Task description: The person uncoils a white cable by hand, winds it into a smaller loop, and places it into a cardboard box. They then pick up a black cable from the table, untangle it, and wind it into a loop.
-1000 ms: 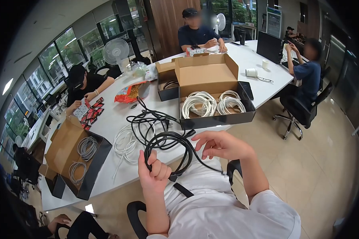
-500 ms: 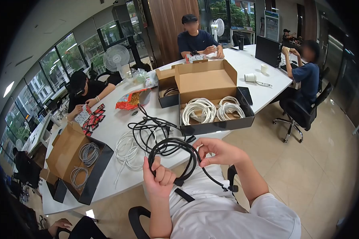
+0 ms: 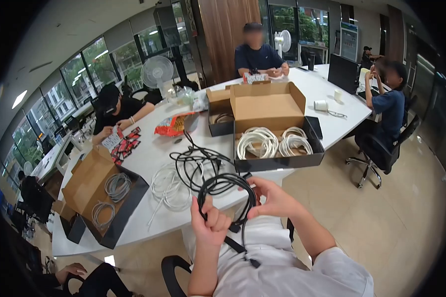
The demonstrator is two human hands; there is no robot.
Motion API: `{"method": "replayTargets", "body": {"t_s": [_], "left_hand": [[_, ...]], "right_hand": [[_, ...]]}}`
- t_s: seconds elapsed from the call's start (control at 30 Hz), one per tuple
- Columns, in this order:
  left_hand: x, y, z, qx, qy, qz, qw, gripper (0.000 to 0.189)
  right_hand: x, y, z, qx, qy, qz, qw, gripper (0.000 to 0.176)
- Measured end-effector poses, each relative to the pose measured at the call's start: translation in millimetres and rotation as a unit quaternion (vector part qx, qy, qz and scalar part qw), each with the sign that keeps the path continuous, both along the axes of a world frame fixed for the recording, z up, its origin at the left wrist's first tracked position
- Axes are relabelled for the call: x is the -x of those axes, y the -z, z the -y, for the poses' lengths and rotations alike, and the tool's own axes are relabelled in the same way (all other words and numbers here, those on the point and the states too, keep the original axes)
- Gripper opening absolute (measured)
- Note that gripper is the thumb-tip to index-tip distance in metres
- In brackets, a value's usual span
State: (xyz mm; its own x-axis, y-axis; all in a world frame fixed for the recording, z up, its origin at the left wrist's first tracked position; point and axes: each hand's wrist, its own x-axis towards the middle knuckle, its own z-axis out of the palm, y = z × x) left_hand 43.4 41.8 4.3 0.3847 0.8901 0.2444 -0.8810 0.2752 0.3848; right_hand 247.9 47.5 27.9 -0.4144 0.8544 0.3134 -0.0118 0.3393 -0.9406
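Black cable coil (image 3: 222,177) between my hands; left hand (image 3: 211,222) clenched round its left side, right hand (image 3: 273,199) curved at its right, can't tell if gripping.

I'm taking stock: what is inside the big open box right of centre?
The box holds a white coil on the left and a smaller coil, also white, on the right. Whatever lies directly beneath them or close behind the near wall is hidden.
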Motion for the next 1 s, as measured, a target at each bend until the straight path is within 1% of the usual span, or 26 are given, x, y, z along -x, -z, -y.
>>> {"method": "replayTargets", "body": {"t_s": [0.07, 0.1, 0.13, 0.2, 0.23, 0.27, 0.33, 0.43, 0.53, 0.57, 0.63, 0.67, 0.7, 0.8, 0.93, 1.0], "left_hand": [[-2, 0, 3, -0.014, -0.004, -0.041, 0.999, 0.047], [-4, -6, 7, -0.021, -0.028, -0.084, 0.996, 0.047], [-6, -2, 6, -0.039, -0.016, -0.053, 0.998, 0.045], [-10, 5, 7, -0.062, 0.019, -0.067, 0.996, 0.048], [-16, 9, 10, -0.092, 0.002, -0.109, 0.99, 0.049], [-19, 12, 15, -0.109, -0.014, -0.162, 0.981, 0.05], [-24, 9, 23, -0.129, -0.011, -0.206, 0.97, 0.05], [-23, 13, 20, -0.107, -0.01, -0.189, 0.976, 0.051], [-15, 6, 12, -0.066, -0.012, -0.112, 0.991, 0.049], [-12, 6, 10, -0.063, -0.011, -0.098, 0.993, 0.049], [-9, 8, 6, -0.057, -0.009, -0.069, 0.996, 0.048], [-9, 9, 6, -0.06, -0.009, -0.075, 0.995, 0.049], [-11, 10, 6, -0.062, -0.008, -0.081, 0.995, 0.049], [-13, 9, 9, -0.062, -0.001, -0.106, 0.992, 0.05], [-19, 15, 12, -0.102, -0.008, -0.141, 0.985, 0.05], [-21, 16, 15, -0.112, -0.01, -0.157, 0.981, 0.051]], "right_hand": [[4, 2, -1, -0.031, 0.067, 0.037, 0.997, 0.064], [8, 1, 1, -0.064, 0.105, 0.026, 0.992, 0.048], [10, 3, -4, -0.07, 0.135, 0.036, 0.988, 0.043], [12, 7, -6, -0.062, 0.201, 0.061, 0.976, 0.034], [13, 6, -7, -0.108, 0.238, 0.105, 0.96, 0.032], [14, 8, -10, -0.09, 0.229, 0.097, 0.964, 0.03], [10, 16, -17, -0.087, 0.179, 0.094, 0.976, 0.03], [2, 12, -16, 0.045, 0.089, 0.053, 0.994, 0.023], [-14, 16, -22, 0.068, -0.082, 0.001, 0.994, 0.026], [-20, 13, -21, 0.079, -0.118, 0.017, 0.99, 0.034], [-18, 4, -16, 0.071, -0.134, -0.004, 0.988, 0.03], [-18, 2, -14, 0.069, -0.14, -0.014, 0.988, 0.027], [-18, 4, -16, 0.051, -0.143, -0.01, 0.988, 0.03], [-20, 6, -18, 0.112, -0.118, 0.0, 0.987, 0.033], [-15, 10, -20, 0.048, -0.049, 0.067, 0.995, 0.03], [-12, 15, -22, 0.035, -0.024, 0.074, 0.996, 0.028]]}}
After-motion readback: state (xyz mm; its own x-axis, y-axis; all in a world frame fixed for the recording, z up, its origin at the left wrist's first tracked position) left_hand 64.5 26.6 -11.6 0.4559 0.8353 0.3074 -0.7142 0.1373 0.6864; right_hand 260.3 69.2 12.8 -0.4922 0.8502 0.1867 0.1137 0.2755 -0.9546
